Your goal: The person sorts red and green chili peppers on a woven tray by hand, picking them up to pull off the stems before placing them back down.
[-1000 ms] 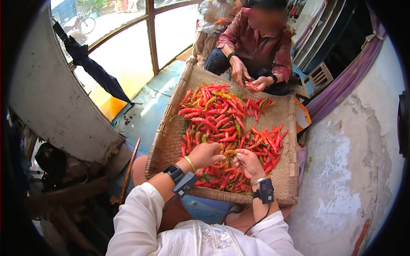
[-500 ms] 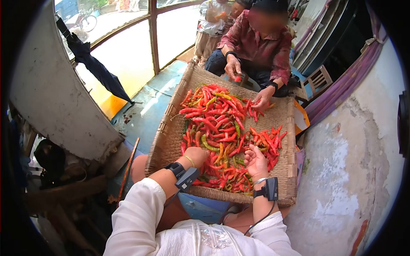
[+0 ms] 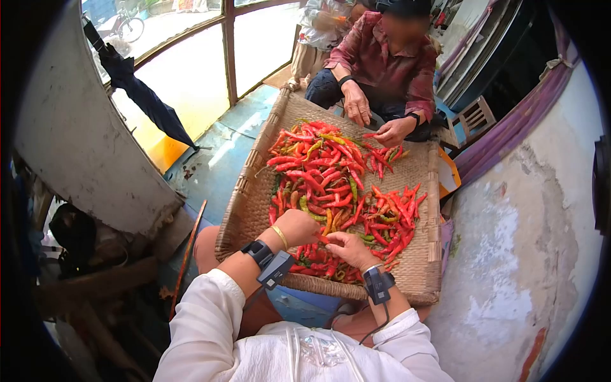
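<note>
A woven basket tray (image 3: 238,219) holds many red peppers (image 3: 318,167), with some green and yellow ones among them. Over its near part, my left hand (image 3: 298,227) is closed and pinches one end of a small red pepper (image 3: 323,239). My right hand (image 3: 351,248) is closed on the other end of that pepper, close beside my left hand. A smaller heap of peppers (image 3: 398,213) lies to the right of the main pile.
Across the tray sits a person in a red shirt (image 3: 366,54), holding a red pepper at its far edge. Another person (image 3: 321,28) stands behind. A folded umbrella (image 3: 149,102) leans at the left, and a wooden chair (image 3: 474,121) is at the right.
My right hand has moved left to meet my left hand, which has risen slightly. The other person's hands have come closer together.
</note>
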`<act>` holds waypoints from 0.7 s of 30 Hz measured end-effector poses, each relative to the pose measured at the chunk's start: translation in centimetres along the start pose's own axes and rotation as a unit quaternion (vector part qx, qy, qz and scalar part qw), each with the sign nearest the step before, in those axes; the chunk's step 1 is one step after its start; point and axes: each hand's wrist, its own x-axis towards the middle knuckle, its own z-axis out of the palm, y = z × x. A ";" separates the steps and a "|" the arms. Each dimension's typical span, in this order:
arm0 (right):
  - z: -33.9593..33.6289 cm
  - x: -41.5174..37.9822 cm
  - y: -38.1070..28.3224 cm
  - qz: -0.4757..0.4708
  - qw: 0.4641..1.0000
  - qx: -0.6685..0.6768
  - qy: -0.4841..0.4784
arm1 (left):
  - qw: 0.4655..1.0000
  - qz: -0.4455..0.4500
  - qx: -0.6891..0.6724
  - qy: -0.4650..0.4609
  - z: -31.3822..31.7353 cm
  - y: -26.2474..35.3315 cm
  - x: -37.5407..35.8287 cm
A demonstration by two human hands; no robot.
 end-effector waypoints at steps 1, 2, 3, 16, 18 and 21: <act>0.1 0.0 -0.2 -0.006 0.997 -0.074 -0.009 | 1.000 -0.002 -0.005 -0.001 0.0 0.0 0.2; 0.3 -0.2 -0.1 -0.006 0.989 -0.145 -0.019 | 1.000 0.014 -0.001 0.004 0.2 0.0 0.3; 0.6 -0.2 -0.1 -0.028 0.988 -0.152 -0.012 | 1.000 0.030 0.000 0.004 0.7 0.2 0.3; -7.6 -1.3 1.3 -0.041 0.860 0.456 0.226 | 0.964 -0.255 0.031 -0.069 0.2 -3.1 0.2; -9.5 -1.2 3.0 -0.076 0.750 0.587 0.294 | 0.960 -0.278 -0.008 -0.041 0.1 -3.2 0.3; -8.3 -1.4 3.4 0.013 0.764 0.567 0.308 | 0.945 -0.323 -0.053 0.008 -0.4 -2.7 0.6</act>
